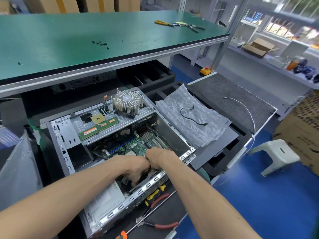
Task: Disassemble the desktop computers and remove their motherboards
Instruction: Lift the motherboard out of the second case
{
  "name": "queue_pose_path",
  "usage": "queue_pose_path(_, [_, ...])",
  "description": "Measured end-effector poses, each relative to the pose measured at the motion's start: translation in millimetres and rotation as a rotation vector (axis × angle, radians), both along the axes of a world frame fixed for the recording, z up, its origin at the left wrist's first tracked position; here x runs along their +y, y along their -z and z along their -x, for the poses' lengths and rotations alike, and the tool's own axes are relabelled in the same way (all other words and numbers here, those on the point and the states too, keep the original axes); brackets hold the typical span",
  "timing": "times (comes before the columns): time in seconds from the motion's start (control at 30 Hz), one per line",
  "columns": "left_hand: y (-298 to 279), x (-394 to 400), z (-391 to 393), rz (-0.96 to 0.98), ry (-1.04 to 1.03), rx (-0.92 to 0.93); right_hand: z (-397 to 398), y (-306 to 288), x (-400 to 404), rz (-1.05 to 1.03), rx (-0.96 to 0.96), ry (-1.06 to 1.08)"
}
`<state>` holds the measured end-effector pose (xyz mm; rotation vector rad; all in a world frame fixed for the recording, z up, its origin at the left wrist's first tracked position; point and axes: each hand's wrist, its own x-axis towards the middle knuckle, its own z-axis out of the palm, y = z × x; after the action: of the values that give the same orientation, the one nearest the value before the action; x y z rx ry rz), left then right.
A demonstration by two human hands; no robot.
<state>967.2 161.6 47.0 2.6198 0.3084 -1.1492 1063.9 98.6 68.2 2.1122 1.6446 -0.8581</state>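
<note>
Both forearms reach from the near edge into the open computer case (57,135), a grey sheet-metal box on the low table. Left hand (136,167) and right hand (155,156) meet knuckle to knuckle just inside the case's near rail, fingers curled down onto a dark part that they hide; what each grip holds I cannot tell. Just beyond the hands, inside the case, lies the green motherboard (138,144). On the case's far crossbar rest a finned round heatsink (126,102), a square gold-topped processor (98,119) and a green memory stick (98,127) with an unreadable orange label. Right of the case, crinkled bubble wrap (193,118) carries a black cable (191,116). Against the case's near side lie red-handled pliers (164,225) and a yellow-and-black screwdriver (153,194). Above the case, a green-matted shelf (69,40) holds small black screws (101,43).
</note>
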Motion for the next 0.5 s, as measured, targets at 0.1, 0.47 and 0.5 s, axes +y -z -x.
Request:
queue_pose_path(0.1, [0.7, -1.4, 0.5, 0.040, -0.045, 0.020, 0.2, 0.6, 0.1, 0.011, -0.001, 0.001])
queue_pose_path(0.47, [-6.4, 8.9, -1.9, 0.123, -0.100, -0.013, 0.9, -0.6, 0.7, 0.018, -0.005, -0.008])
queue_pose_path(0.5, [-8.0, 11.1, -1.1, 0.128, -0.117, -0.001, 1.1, -0.2, 0.9, 0.020, -0.006, -0.005])
